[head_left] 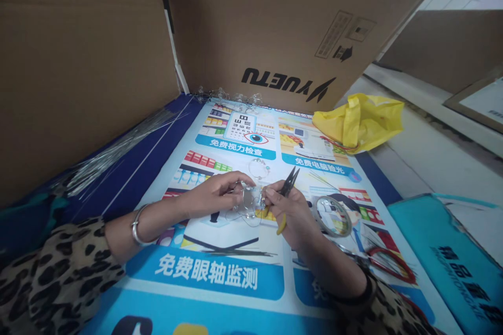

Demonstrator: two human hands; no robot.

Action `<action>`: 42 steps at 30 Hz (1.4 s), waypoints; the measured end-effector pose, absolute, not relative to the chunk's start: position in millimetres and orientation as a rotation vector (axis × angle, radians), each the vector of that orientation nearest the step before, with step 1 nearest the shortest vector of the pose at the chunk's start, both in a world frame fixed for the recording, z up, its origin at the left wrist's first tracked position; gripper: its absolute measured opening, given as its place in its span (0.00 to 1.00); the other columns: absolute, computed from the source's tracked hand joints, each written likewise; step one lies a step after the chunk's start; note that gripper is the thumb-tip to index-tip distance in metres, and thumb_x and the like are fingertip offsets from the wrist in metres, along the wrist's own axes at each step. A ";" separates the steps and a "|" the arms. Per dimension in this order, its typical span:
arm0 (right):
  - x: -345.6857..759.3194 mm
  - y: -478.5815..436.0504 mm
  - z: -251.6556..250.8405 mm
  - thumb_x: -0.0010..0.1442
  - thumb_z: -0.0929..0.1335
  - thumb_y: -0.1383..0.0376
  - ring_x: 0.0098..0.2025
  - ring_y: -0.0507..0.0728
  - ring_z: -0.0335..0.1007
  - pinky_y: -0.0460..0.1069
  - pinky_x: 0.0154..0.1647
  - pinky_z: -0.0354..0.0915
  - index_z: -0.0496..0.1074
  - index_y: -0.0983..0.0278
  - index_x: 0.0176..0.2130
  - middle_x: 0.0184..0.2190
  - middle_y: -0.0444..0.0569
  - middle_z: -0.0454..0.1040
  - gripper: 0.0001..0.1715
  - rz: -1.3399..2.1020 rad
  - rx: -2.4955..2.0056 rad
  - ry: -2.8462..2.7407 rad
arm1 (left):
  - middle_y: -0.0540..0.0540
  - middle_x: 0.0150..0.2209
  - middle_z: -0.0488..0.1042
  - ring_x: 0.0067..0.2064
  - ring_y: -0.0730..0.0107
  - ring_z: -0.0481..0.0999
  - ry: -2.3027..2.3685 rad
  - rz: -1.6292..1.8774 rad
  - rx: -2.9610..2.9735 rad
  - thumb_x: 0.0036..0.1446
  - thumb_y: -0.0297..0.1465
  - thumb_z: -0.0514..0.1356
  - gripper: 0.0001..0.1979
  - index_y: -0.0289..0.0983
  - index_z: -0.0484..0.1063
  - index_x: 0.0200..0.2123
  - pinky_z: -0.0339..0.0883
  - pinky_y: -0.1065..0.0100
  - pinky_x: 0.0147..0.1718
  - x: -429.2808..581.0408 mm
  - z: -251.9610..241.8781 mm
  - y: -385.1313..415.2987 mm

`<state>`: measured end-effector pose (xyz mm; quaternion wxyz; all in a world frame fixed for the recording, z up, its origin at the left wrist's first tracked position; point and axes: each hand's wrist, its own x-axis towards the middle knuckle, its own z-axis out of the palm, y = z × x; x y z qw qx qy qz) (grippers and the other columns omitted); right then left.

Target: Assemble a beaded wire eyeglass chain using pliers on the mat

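Observation:
My left hand pinches a small clear piece strung with thin wire just above a printed blue and white poster. My right hand is closed around yellow-handled pliers, whose dark jaws point up and away. Its fingertips also touch the clear piece from the right. The two hands meet at the poster's middle. A silver bangle sits on my left wrist, and both sleeves are leopard print.
Tall cardboard boxes wall off the back and left. A bundle of thin metal wires lies at the left. A yellow plastic bag sits at the back right. A roll of clear tape and red-handled scissors lie to the right.

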<state>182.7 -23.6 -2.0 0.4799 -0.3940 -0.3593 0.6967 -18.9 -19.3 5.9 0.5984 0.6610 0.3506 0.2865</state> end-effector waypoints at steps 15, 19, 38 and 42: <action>182.1 -24.2 -1.4 0.44 0.73 0.64 0.26 0.49 0.62 0.47 0.30 0.60 0.68 0.62 0.26 0.21 0.41 0.67 0.10 1.695 -0.986 -0.917 | 0.51 0.31 0.66 0.31 0.74 0.64 0.960 0.757 1.633 0.52 0.29 0.55 0.11 0.38 0.67 0.40 0.60 0.72 0.31 -14.2 7.3 -20.1; 181.2 -24.0 -2.0 0.44 0.73 0.64 0.26 0.50 0.62 0.47 0.30 0.60 0.68 0.62 0.26 0.21 0.41 0.67 0.10 1.679 -1.005 -0.948 | 0.52 0.28 0.65 0.28 0.76 0.62 1.000 0.739 1.627 0.51 0.29 0.55 0.09 0.38 0.66 0.39 0.58 0.74 0.26 -11.9 7.2 -21.5; 181.1 -23.4 -6.9 0.43 0.74 0.64 0.26 0.49 0.62 0.47 0.29 0.60 0.68 0.62 0.26 0.22 0.40 0.67 0.11 1.671 -0.997 -0.918 | 0.54 0.25 0.61 0.26 0.78 0.60 0.976 0.705 1.595 0.51 0.28 0.55 0.03 0.36 0.65 0.32 0.55 0.74 0.25 -9.6 8.6 -20.9; 180.5 -24.2 -6.9 0.44 0.73 0.64 0.26 0.50 0.62 0.47 0.29 0.60 0.69 0.62 0.26 0.21 0.41 0.67 0.10 1.656 -0.998 -0.966 | 0.54 0.25 0.61 0.25 0.78 0.59 1.034 0.709 1.581 0.49 0.27 0.55 0.02 0.36 0.64 0.29 0.54 0.74 0.23 -6.5 11.5 -22.4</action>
